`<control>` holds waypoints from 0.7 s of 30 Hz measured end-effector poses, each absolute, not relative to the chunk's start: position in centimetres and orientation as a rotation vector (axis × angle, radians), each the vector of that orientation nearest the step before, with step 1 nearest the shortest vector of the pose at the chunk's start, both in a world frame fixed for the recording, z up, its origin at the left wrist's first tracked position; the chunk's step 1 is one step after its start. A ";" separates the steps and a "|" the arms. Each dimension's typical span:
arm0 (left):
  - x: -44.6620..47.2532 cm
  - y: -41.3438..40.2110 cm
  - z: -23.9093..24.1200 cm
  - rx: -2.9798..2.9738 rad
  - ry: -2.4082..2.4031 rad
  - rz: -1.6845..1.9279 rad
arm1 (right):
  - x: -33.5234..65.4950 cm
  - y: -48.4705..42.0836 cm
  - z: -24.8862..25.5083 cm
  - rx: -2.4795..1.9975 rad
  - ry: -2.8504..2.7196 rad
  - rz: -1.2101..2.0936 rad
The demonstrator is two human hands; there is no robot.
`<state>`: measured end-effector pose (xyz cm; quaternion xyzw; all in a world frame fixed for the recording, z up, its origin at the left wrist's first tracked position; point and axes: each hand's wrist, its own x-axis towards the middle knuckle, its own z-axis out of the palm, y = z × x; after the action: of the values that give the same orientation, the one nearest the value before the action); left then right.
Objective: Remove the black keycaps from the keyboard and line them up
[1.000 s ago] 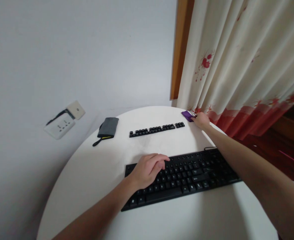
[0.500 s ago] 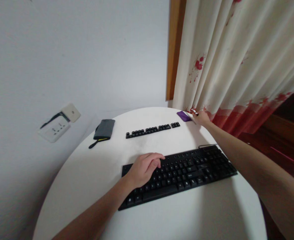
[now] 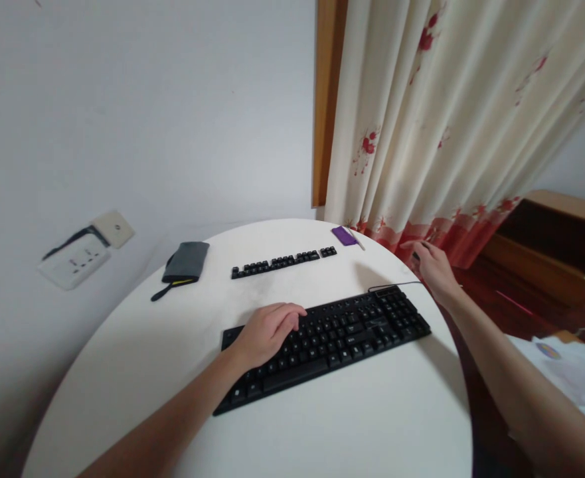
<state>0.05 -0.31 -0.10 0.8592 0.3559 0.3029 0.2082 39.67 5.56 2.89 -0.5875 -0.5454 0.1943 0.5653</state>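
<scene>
Two hands are at work over a rounded white surface [image 3: 292, 441], where a black keyboard [image 3: 344, 342] lies at a slant, its right end farther away. The left hand [image 3: 267, 333] rests on the left part of the keyboard, fingers together and loosely bent; its underside is hidden, so whether it grips anything cannot be told. The right hand [image 3: 434, 269] is raised by the right edge of the surface, off the keyboard, its fingers closed on what looks like a small dark object [image 3: 416, 256], though blur makes that hard to confirm.

As for progress, a band of loose black keycaps [image 3: 282, 263] lies beyond the keyboard, lined up in rows with a few gaps, so that much sorting looks done. Many keys sit in place across the keyboard's middle and right end. Its upper left is partly covered by the left hand, and the top rows are too small to read, so how many positions are bare, and how much work is left, cannot be judged.

Near the far right edge lies a purple cloth piece [image 3: 344, 236], with a thin pale stick [image 3: 358, 239] just beside it. A grey pouch [image 3: 186, 261] with a dark strap lies near the far left edge. The keyboard's thin cable [image 3: 394, 285] runs toward the right edge.
</scene>
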 end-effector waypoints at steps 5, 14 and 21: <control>0.1 -0.2 -0.2 2.401 1.015 0.819 | 37.5 0.8 1.3 -1.390 -1.420 0.400; 0.1 -0.4 0.2 2.412 1.031 0.793 | 35.9 0.5 0.4 -1.442 -1.691 0.317; 0.2 -0.4 0.4 2.366 1.024 0.790 | 35.9 0.5 0.4 -1.502 -1.751 0.390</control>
<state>0.19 -0.43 0.36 0.8557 0.3706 0.2857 0.2208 35.90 0.47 0.39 -0.5912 -0.6890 0.1534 0.3901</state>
